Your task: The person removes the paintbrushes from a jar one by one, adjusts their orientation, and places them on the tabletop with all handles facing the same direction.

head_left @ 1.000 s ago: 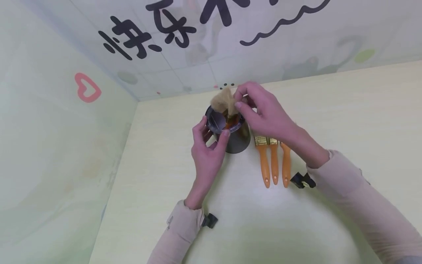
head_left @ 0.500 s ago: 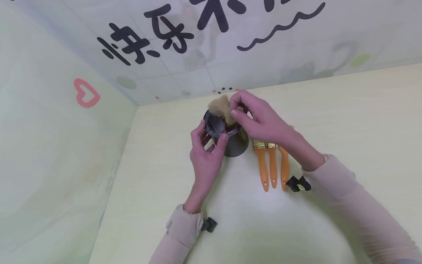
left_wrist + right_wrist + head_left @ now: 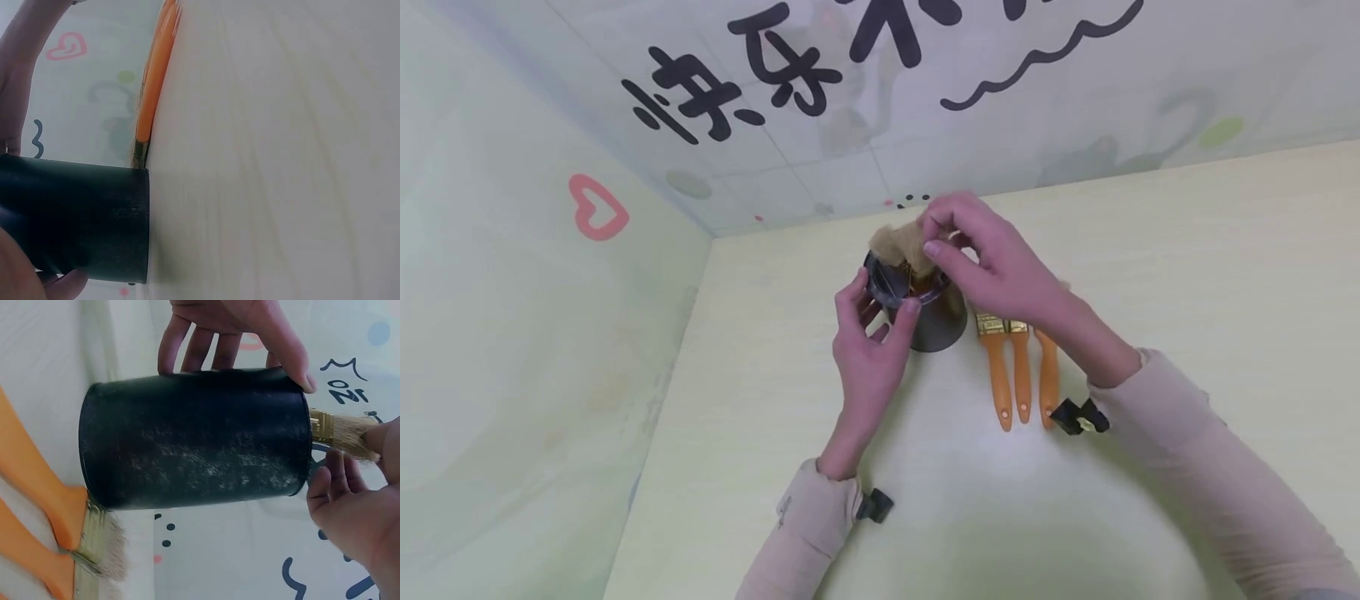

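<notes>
My left hand holds a dark cylindrical pot near its rim, fingers on the left side and thumb at the front. A paintbrush stands in the pot with its tan bristles up; its metal band shows at the rim in the right wrist view, and most of its handle is hidden inside. Thumb and fingers of my right hand pinch the bristles above the mouth of the pot. The right wrist view has the left hand spread along the pot's side, with its thumb close to the rim.
Just right of the pot, three orange-handled paintbrushes lie side by side on the pale table, their handles toward me. The right forearm passes close to them. Behind stands a printed wall, and another wall is at the left.
The bristles in the right fingers look spread differently, now in two clumps. The right hand has shifted slightly. The left hand keeps its hold on the pot.
</notes>
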Available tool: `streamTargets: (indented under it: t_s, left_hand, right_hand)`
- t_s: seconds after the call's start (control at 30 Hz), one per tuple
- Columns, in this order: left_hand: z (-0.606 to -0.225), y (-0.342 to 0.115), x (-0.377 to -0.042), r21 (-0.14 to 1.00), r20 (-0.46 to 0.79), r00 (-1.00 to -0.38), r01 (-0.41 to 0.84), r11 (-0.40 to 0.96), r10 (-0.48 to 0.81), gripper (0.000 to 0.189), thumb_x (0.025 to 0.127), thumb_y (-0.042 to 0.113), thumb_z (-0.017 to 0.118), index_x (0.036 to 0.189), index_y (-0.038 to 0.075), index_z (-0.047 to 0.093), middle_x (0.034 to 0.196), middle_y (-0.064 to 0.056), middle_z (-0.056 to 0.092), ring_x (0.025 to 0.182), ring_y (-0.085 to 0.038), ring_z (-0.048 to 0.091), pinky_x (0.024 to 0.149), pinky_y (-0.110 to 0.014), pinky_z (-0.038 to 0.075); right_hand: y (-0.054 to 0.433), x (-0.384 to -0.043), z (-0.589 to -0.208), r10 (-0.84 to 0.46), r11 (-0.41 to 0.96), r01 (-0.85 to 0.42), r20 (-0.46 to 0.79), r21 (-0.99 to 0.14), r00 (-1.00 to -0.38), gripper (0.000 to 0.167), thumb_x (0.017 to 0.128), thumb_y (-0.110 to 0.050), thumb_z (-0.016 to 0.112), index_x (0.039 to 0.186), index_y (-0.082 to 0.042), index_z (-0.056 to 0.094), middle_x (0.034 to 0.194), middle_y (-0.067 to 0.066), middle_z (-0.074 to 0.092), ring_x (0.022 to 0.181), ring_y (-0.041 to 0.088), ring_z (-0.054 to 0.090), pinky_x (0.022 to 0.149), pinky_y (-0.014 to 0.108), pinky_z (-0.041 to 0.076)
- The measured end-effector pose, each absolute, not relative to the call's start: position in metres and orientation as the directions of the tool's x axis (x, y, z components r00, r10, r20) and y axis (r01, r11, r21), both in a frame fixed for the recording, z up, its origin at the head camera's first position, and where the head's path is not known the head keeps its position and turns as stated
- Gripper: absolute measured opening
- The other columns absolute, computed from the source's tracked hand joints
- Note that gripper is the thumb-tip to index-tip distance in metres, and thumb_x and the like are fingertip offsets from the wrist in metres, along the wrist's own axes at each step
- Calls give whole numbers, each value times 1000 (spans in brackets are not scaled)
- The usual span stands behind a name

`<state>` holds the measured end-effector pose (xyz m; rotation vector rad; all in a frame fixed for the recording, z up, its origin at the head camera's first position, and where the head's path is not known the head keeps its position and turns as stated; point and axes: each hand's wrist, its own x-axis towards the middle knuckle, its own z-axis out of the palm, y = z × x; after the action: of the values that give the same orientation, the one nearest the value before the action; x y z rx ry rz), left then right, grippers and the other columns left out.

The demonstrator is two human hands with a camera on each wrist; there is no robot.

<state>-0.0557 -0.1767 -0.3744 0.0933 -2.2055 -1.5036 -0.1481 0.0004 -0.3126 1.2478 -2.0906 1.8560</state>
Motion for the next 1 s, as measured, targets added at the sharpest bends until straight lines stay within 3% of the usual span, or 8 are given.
streamTargets:
  t_s: [0.1,0.27,0.6,0.77,1.0]
  left_hand:
    - [-375,-176,-56,894,336,-890,199,402,-307,67,94,35,75,150,19,42,141,-8,60,121,-26,64,95,-53,58]
    - [-376,-176,-56,891,338,-889,196,410,-308,67,94,36,75,150,18,42,141,-10,60,121,-26,64,94,-59,57]
    - [-377,-176,-56,899,319,-893,178,401,-318,68,94,38,75,150,19,43,141,-14,61,121,-27,64,95,-59,56]
    - [-377,-177,-57,896,317,-893,172,410,-318,68,93,39,75,150,19,42,141,-12,61,121,-26,64,95,-59,56]
    - [-377,-177,-57,894,317,-890,166,416,-327,69,93,40,75,150,19,43,140,-13,61,120,-25,64,95,-58,57]
  right_hand:
    - [3,-147,-311,-474,8,-635,557,-772,-682,4,99,-1,62,101,-4,65,97,4,62,85,15,56,71,28,51]
    - [4,-143,-307,-400,51,-632,564,-773,-722,6,95,-2,70,101,-4,72,88,2,66,71,15,54,62,23,45]
    - [7,-141,-299,-355,62,-544,491,-837,-795,4,97,0,67,98,0,71,79,8,68,67,17,61,60,20,52]
    - [8,-141,-294,-310,68,-538,495,-840,-812,4,96,-2,69,96,0,72,77,7,69,64,15,61,56,19,49]
    - [10,-144,-288,-254,164,-529,483,-833,-838,7,96,-6,69,98,-2,74,83,6,74,68,9,64,61,17,49]
